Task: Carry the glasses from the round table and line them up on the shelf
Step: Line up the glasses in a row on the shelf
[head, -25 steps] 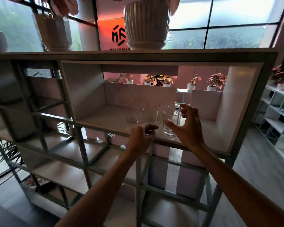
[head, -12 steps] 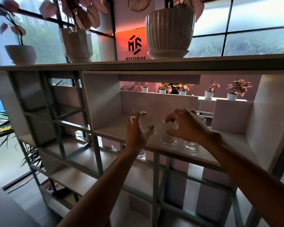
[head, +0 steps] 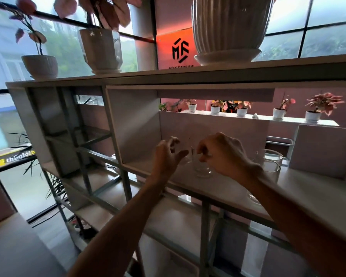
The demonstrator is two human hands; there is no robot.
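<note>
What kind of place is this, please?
Probably a café or showroom, not a home: a lit logo sign, rows of potted plants in white pots, and an open display shelf holding clear glasses.

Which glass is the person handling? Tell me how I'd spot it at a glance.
Find the big ribbed pot on top of the shelf and look just below it. Between the left hand and right hand, a clear glass stands upright. It alone has the right hand's fingers curled over its rim; the glasses to its right stand untouched.
</note>
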